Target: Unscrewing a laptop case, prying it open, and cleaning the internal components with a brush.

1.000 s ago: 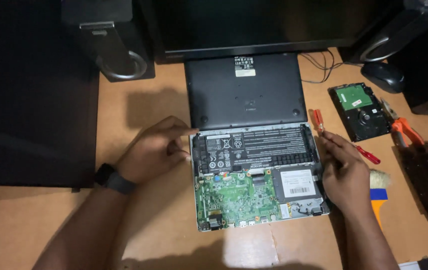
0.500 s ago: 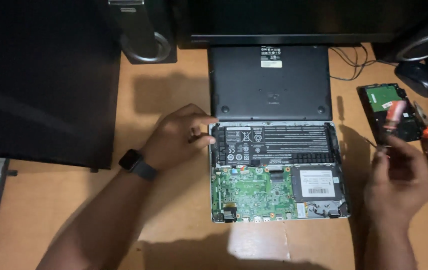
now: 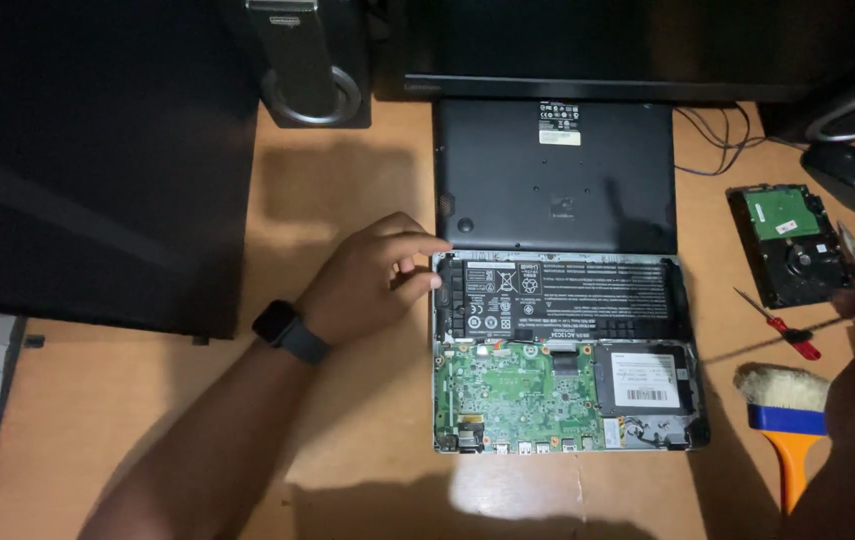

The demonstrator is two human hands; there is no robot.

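opened laptop (image 3: 562,350) lies just right of the left hand (image 3: 372,280), whose loosely curled fingertips touch its edge.

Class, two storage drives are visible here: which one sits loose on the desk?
The hard drive with the green board, right of the laptop; the labelled drive sits inside it.

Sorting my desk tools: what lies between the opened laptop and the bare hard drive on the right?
In the head view, only bare wooden desk separates the opened laptop from the hard drive.
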